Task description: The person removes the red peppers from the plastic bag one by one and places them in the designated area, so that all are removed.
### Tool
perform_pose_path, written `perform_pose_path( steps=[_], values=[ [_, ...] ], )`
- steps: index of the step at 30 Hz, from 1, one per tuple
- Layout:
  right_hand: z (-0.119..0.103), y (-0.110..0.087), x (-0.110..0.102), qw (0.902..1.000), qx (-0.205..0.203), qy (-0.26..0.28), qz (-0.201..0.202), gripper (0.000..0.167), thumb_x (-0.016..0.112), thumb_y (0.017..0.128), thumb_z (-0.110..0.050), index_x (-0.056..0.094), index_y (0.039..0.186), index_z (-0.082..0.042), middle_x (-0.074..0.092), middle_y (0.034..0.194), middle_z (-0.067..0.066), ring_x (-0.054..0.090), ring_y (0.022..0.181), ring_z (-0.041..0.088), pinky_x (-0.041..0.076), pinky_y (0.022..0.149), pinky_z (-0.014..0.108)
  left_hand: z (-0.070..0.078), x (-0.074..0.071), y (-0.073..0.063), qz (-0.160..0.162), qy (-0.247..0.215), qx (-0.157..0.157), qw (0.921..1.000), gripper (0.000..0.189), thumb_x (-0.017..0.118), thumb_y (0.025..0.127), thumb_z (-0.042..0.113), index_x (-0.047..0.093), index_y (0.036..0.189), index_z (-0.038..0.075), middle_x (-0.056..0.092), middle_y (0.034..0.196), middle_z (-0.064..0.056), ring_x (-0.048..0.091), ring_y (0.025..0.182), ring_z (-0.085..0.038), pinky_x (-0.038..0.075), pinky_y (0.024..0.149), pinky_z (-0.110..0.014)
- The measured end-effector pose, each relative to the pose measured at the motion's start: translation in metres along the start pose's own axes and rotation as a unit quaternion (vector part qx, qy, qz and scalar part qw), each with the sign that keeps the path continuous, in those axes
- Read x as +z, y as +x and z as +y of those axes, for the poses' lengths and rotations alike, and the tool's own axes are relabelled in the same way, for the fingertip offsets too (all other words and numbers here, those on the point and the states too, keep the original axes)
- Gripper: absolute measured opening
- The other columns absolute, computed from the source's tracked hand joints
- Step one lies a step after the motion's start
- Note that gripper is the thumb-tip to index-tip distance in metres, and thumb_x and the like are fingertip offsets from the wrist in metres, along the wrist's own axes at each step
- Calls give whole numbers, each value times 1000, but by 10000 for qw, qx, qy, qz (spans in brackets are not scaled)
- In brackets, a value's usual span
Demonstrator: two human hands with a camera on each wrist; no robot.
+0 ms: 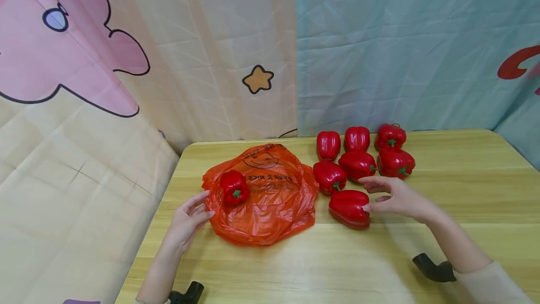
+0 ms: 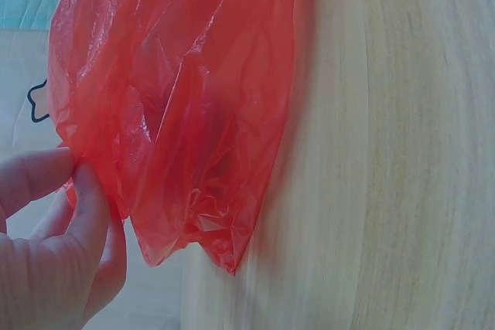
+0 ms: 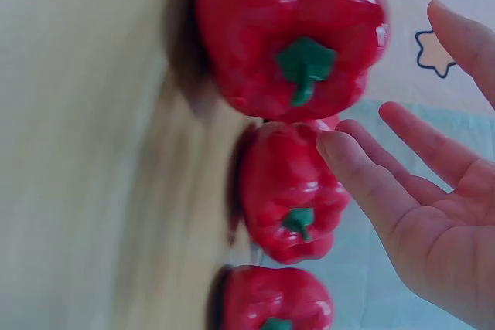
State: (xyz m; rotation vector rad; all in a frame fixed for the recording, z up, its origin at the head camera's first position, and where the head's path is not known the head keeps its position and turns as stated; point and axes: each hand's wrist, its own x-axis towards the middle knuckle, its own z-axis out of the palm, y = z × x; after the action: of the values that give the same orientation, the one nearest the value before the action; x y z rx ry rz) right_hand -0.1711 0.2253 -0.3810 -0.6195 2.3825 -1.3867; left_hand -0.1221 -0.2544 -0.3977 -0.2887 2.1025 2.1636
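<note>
An orange-red plastic bag (image 1: 270, 210) with a printed smiling face lies spread on the table. One red bell pepper (image 1: 234, 187) with a green stem sits at the bag's left part; whether it is inside or on top I cannot tell. My left hand (image 1: 188, 222) pinches the bag's left edge between thumb and fingers, as the bag (image 2: 209, 113) by the left hand (image 2: 62, 245) shows in the left wrist view. My right hand (image 1: 396, 196), fingers spread, hovers beside the nearest bell pepper (image 1: 350, 209). In the right wrist view a gap separates the hand (image 3: 433, 206) from the large pepper (image 3: 286, 21).
Several more red bell peppers (image 1: 357, 165) stand grouped behind the nearest one, toward the table's back edge. The wooden table (image 1: 295, 266) meets a patterned curtain (image 1: 236, 36) at the back. A dark curved piece (image 1: 434, 269) is at each wrist.
</note>
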Motion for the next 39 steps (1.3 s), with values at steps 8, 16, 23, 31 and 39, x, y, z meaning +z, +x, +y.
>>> perform_pose_path(
  steps=[8, 16, 23, 31, 39],
  values=[
    [-27, 21, -7, 10000, 41, -90, -12, 60, 75, 77, -19, 50, 127, 3, 53, 120, 24, 50, 108, 42, 53, 77, 28, 3, 1, 1, 48, -36, -17, 10000, 57, 55, 85, -10, 34, 138, -6, 46, 122, -5, 58, 98, -8, 51, 83, -24],
    [-52, 51, -5, 9986, 233, 355, -323, 63, 74, 78, -16, 46, 131, 4, 53, 121, 24, 50, 111, 39, 54, 79, 38, 2, 0, 2, 0, -32, 3, 10000, 54, 56, 85, -10, 38, 136, -4, 48, 119, -2, 59, 97, -8, 51, 83, -25],
    [-69, 83, 7, 9976, 284, 234, -583, 61, 74, 78, -17, 48, 130, 1, 53, 123, 25, 55, 109, 35, 54, 81, 39, 3, 0, 2, -14, -22, 8, 10000, 56, 56, 85, -10, 36, 137, -6, 48, 121, -4, 59, 98, -7, 51, 83, -24],
    [-87, 116, 30, 9948, 262, 191, -962, 62, 75, 78, -22, 49, 132, -4, 55, 124, 20, 55, 109, 31, 52, 84, 41, 2, 0, 1, 23, -7, -75, 10000, 56, 57, 85, -9, 37, 138, -4, 47, 122, -4, 59, 99, -8, 51, 85, -25],
    [-99, 141, 49, 9938, 231, 141, -1082, 58, 73, 79, -20, 51, 131, -5, 56, 122, 14, 54, 111, 28, 50, 89, 38, 2, 0, 1, 21, -41, -72, 10000, 55, 56, 85, -9, 38, 137, -4, 47, 122, -4, 59, 99, -8, 51, 85, -25]
  ],
)
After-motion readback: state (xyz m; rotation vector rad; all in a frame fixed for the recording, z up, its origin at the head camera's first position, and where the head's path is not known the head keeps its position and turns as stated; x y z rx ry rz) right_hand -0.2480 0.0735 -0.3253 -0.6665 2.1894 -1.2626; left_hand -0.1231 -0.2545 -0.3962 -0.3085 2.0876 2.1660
